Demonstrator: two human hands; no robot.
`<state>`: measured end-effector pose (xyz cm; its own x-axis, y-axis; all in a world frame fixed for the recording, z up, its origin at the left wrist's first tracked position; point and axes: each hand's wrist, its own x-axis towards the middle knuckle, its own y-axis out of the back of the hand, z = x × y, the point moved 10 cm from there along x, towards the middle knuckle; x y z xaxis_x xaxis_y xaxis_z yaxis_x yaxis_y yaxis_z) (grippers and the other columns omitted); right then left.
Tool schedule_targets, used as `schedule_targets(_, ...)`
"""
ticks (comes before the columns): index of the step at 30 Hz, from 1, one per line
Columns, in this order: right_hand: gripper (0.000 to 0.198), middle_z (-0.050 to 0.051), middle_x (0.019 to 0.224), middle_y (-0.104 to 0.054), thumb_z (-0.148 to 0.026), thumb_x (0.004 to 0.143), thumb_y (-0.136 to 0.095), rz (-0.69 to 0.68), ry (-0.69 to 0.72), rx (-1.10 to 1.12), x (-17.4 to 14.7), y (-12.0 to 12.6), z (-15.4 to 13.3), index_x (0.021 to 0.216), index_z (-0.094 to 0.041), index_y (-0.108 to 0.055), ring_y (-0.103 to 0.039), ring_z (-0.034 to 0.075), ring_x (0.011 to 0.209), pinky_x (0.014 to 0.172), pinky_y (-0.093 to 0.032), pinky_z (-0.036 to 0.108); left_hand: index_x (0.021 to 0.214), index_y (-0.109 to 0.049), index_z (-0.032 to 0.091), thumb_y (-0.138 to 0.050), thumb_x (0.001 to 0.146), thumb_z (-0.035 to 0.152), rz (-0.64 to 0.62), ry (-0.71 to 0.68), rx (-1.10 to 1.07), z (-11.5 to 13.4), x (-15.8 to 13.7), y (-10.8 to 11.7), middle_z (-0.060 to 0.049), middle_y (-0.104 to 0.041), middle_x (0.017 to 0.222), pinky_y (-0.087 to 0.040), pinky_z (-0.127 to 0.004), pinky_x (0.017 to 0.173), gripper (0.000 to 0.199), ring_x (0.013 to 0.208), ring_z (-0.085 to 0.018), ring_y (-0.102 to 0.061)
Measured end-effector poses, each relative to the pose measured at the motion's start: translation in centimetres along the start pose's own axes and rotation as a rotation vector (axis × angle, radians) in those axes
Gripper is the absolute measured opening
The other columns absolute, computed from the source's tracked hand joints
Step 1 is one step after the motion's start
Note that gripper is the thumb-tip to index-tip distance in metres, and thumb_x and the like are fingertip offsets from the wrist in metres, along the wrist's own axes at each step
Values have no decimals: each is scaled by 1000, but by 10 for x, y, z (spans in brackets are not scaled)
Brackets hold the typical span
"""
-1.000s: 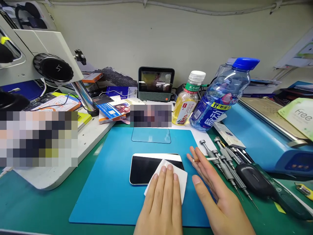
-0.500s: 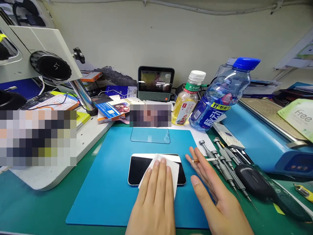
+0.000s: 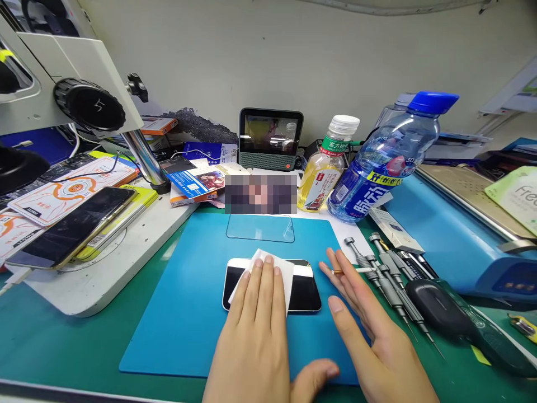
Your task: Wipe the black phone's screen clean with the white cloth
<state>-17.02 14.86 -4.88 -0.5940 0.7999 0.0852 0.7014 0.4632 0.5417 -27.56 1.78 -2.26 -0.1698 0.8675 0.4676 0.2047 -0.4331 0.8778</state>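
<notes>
My left hand lies palm down, fingers stretched flat over a white wipe, pressing it onto a smartphone. The phone rests sideways with its black screen up, its left half largely covered by wipe and fingers. My right hand is just right of the phone, not touching it, thumb spread from the fingers. A cigarette is pinched between its fingers. Behind the phone, a clear glass screen protector with a dark rim lies on the blue mat.
Several precision screwdrivers and a black case lie to the right, beside a blue machine. Two drink bottles, one yellow and one blue-capped, stand behind. A microscope stand at left carries another phone.
My left hand has slid the wipe leftward along the phone, and its thumb now shows. My right hand stays nearly where it was. The view has shifted slightly.
</notes>
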Motion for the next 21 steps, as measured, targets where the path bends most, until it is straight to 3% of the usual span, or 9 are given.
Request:
schedule_targets(5, 61, -5, 167, -50, -60, 108, -53, -13, -32, -34, 0, -1, 1, 165, -51, -37, -52, 29, 151, 125, -38, 58, 167, -29, -2, -32, 99, 89, 31, 27, 24, -1, -30, 0, -25, -42, 168, -34, -47, 127, 113, 159, -40, -36)
schedule_targets(9, 62, -4, 167, -49, -61, 107, -53, -11, -19, -41, 1, 0, -3, 166, -49, -38, -51, 30, 152, 125, -37, 58, 164, -33, -3, -41, 99, 86, -33, -3, 5, -13, -12, 1, -28, -40, 167, -46, -51, 118, 111, 155, -44, -42)
schedule_targets(14, 63, -4, 168, -49, -62, 107, -54, -16, -30, -34, 1, 0, -2, 166, -51, -36, -52, 29, 151, 126, -36, 58, 159, -42, -3, -29, 107, 77, -64, 105, -5, -31, 10, 6, -28, -47, 163, -51, -54, 117, 96, 152, -42, -48)
schedule_targets(18, 62, -6, 168, -49, -61, 108, -53, -11, -28, -38, -1, 1, -1, 166, -52, -35, -51, 28, 152, 126, -36, 57, 159, -37, -8, -39, 100, 84, -10, 5, 60, -17, -19, 8, -34, -42, 164, -51, -54, 113, 110, 151, -48, -47)
schedule_targets(21, 61, -5, 167, -49, -62, 108, -52, -2, -31, -60, -1, 1, -1, 166, -50, -37, -52, 29, 151, 126, -36, 57, 160, -38, -6, -40, 107, 68, -2, -35, 137, -15, -45, 6, -31, -44, 164, -45, -51, 118, 91, 155, -45, -42)
